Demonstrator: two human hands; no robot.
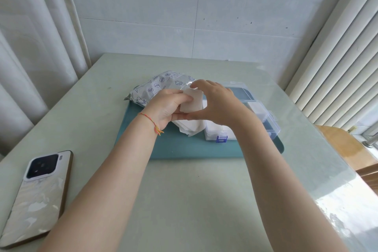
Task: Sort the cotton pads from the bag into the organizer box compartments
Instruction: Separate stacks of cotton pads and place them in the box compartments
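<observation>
Both hands (192, 106) pinching cotton pad (192, 102)

A pale green table (184, 200) with a glossy top stands against a tiled wall, and bright light reflects off its right side. A teal tray (184, 149) lies flat on it near the middle, its long side running left to right. At the near left corner, well apart from the tray, a smartphone (36, 196) lies face down on the tabletop, its dark camera block towards the far end and its pearly white back facing up.
</observation>
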